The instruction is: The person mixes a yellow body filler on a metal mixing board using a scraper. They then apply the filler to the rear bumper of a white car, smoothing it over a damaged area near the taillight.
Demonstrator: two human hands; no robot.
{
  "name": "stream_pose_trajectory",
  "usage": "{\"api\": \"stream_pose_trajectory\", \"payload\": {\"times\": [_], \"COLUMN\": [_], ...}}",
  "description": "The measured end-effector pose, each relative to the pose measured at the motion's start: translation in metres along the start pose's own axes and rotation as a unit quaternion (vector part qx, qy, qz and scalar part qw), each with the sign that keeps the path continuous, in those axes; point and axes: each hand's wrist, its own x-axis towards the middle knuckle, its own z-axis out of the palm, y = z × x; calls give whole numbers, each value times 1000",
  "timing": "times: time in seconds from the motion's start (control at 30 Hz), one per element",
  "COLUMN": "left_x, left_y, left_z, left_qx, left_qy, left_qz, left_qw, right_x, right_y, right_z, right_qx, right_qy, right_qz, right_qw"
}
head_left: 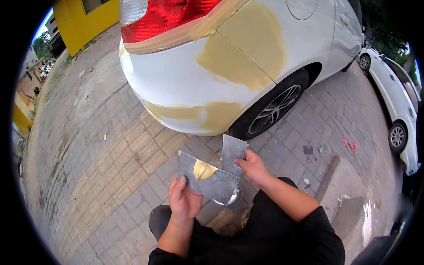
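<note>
My left hand point(185, 198) is closed on a grey rectangular board point(221, 190) that carries a dollop of pale yellow paste point(204, 170) at its upper edge. My right hand point(254, 170) grips a thinner grey flat spreader point(234, 148), held upright just behind the board's right end. A round container point(229, 201) shows partly under the board. Above them is a white car's rear corner point(168, 75), with tan filler patches point(240, 48) on the side and lower bumper, and tape point(163, 46) below the red tail light point(170, 15).
The car's rear wheel point(274, 109) stands on grey and tan paving point(132, 154). A second white car point(388, 88) is at right, near a concrete kerb point(331, 185) and pink scraps point(349, 145). A yellow wall point(86, 31) stands at back left. My knees are below the board.
</note>
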Motion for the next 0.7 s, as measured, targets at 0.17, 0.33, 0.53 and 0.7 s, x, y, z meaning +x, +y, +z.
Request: {"api": "stream_pose_trajectory", "payload": {"times": [0.17, 0.33, 0.53, 0.7], "left_x": [2, 10, 16, 22], "left_y": [1, 12, 27, 28], "left_z": [-2, -23, -19, -14], "left_qx": [-6, -40, -40, -47], "left_qy": [2, 5, 10, 52], "left_qz": [2, 33, 50, 61], "left_qw": [1000, 999, 998, 996], "right_x": [10, 22, 41, 32], "right_y": [6, 9, 62, 113], "right_z": [-5, -19, -54, -46], "right_qx": [-37, -51, -207, -314], "right_qy": [-13, 22, 18, -20], "right_qz": [40, 82, 174, 299], "right_qw": [998, 995, 963, 901]}}
